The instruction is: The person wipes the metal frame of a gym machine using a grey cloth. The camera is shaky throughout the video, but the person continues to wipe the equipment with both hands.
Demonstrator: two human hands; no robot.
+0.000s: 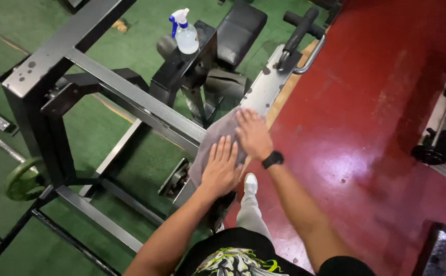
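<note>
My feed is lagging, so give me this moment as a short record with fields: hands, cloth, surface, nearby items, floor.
left hand: left hand flat, palm down on the grey cloth
right hand: right hand flat on the cloth's upper edge, black wristwatch on the wrist
cloth: spread over the grey metal beam of a gym machine
nearby items: spray bottle with blue trigger, upright on a black pad; weight plate at left
floor: green mat left, red floor right

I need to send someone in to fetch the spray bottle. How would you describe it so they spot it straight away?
Start at the big dark steel gym machine on the green floor. Follow its frame past the grey cloth under the left hand and right hand, to the black pad beyond. The spray bottle stands upright there: clear, with a white-and-blue trigger head, the only bottle in sight.
</note>
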